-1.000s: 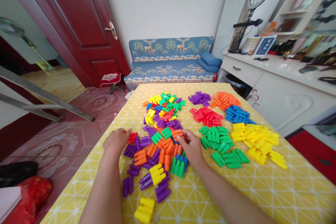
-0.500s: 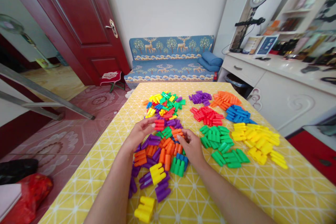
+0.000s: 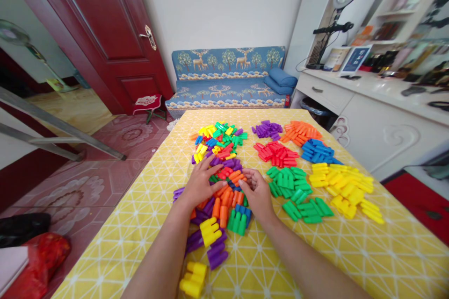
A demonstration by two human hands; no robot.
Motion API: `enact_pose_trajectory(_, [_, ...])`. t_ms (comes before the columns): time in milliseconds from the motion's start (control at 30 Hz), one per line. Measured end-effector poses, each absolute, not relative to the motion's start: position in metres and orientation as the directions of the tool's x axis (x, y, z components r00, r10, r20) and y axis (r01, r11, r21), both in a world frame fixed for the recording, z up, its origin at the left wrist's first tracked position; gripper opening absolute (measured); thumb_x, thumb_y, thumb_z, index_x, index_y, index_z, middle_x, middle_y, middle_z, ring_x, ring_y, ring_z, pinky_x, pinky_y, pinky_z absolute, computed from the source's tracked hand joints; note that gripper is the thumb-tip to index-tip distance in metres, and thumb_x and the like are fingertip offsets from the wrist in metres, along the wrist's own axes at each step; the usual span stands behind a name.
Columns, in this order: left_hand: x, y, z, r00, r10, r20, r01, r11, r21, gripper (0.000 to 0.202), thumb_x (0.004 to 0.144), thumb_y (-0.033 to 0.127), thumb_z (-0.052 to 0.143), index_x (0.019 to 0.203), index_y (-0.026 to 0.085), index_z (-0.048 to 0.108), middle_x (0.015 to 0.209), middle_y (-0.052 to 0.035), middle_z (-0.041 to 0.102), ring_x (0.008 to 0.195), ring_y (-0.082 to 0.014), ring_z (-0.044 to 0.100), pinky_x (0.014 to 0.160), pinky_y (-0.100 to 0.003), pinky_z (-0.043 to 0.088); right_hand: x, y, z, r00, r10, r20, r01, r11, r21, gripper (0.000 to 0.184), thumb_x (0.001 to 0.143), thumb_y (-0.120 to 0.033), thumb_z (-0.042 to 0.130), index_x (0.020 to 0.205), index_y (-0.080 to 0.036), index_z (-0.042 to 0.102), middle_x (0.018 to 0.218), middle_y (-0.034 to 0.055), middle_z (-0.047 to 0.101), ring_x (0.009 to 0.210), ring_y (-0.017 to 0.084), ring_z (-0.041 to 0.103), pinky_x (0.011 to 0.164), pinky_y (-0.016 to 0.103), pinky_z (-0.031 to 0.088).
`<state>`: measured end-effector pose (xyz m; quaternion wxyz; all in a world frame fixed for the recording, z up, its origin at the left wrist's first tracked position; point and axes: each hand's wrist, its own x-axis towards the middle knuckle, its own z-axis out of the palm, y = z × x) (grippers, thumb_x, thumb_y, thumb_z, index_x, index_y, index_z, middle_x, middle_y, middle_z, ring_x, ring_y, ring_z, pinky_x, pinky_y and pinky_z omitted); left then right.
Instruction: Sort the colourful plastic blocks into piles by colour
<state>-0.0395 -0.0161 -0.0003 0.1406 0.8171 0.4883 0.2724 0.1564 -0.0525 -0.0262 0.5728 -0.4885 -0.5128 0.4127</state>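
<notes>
A mixed heap of coloured plastic blocks (image 3: pixel 221 147) lies on the table with the yellow cloth (image 3: pixel 351 261). My left hand (image 3: pixel 200 183) rests flat on the heap with its fingers spread, just left of a red block (image 3: pixel 223 174). My right hand (image 3: pixel 257 192) lies on the heap's right side, its curled fingertips touching orange blocks (image 3: pixel 237 177); whether it grips one is unclear. To the right lie sorted piles: purple (image 3: pixel 267 129), orange (image 3: pixel 300 132), red (image 3: pixel 277 154), blue (image 3: pixel 317 150), green (image 3: pixel 293 188) and yellow (image 3: pixel 345 188).
A loose yellow block (image 3: pixel 192 281) lies near the table's front edge. Beyond the table stand a blue sofa (image 3: pixel 228 79), a small stool (image 3: pixel 149 105) and a dark red door (image 3: pixel 101 32). A white cabinet (image 3: pixel 379 126) stands at the right; a red bag (image 3: pixel 38 261) lies bottom left.
My left hand lifted a red block from the heap's left edge, carried it rightward, and now lies flat on the heap beside the right hand. The right hand barely moved.
</notes>
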Motion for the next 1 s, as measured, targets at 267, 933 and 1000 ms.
enact_pose_trajectory(267, [-0.046,-0.012,-0.007,0.325,0.894,0.308,0.775,-0.438,0.456,0.038,0.081,0.037,0.063,0.116,0.025,0.065,0.147,-0.0079,0.038,0.136,-0.0307,0.034,0.112,-0.049,0.03,0.163,-0.061,-0.016,0.21,0.955,0.21,-0.034,0.222,-0.974,0.024,0.081,-0.035,0.06,0.101,-0.021,0.058,0.093,0.0045,0.068,0.084,0.019,0.064,0.076,0.032,0.053])
enact_pose_trajectory(933, [-0.047,-0.01,-0.01,0.315,0.903,0.291,0.788,-0.42,0.45,0.04,0.08,0.041,0.063,0.118,0.026,0.064,0.149,-0.0082,0.034,0.137,-0.031,0.033,0.111,-0.048,0.031,0.414,0.123,0.038,0.765,0.607,0.217,0.316,-0.059,-0.947,0.029,0.069,-0.012,0.066,0.097,-0.005,0.064,0.077,0.015,0.067,0.055,0.014,0.057,0.059,0.033,0.045])
enact_pose_trajectory(1000, [-0.047,-0.011,-0.01,0.317,0.904,0.288,0.79,-0.42,0.447,0.04,0.081,0.041,0.063,0.118,0.027,0.063,0.149,-0.0078,0.035,0.136,-0.0307,0.033,0.111,-0.048,0.031,0.424,0.135,0.038,0.809,0.561,0.177,0.282,-0.106,-0.954,0.031,0.071,-0.007,0.063,0.102,-0.002,0.063,0.081,0.0192,0.067,0.052,0.013,0.057,0.057,0.033,0.044])
